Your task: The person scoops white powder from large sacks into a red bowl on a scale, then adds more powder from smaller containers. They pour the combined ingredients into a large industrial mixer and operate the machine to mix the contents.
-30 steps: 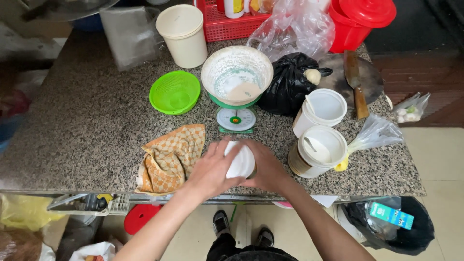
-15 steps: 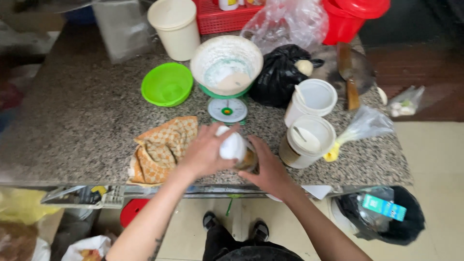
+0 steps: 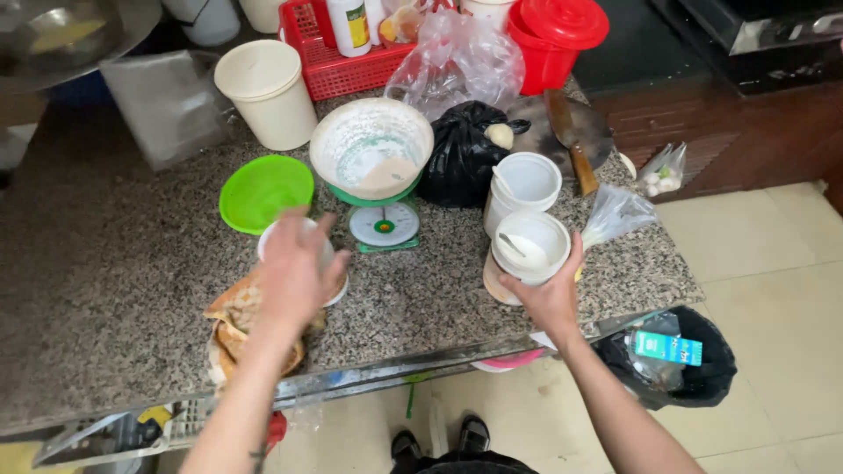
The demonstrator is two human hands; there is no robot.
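Hands first: your left hand (image 3: 297,274) grips a white lid (image 3: 303,263) above the checked cloth (image 3: 237,329) near the counter's front edge (image 3: 369,373), and your right hand (image 3: 549,294) wraps the open white tub (image 3: 529,250) holding pale powder and a spoon, also close to that edge. Bare granite (image 3: 105,281) lies open to your left, while behind stand a green bowl (image 3: 265,190), a scale bowl (image 3: 372,149) with powder, another white tub (image 3: 524,186), a black bag (image 3: 463,154) and a red basket (image 3: 338,61).
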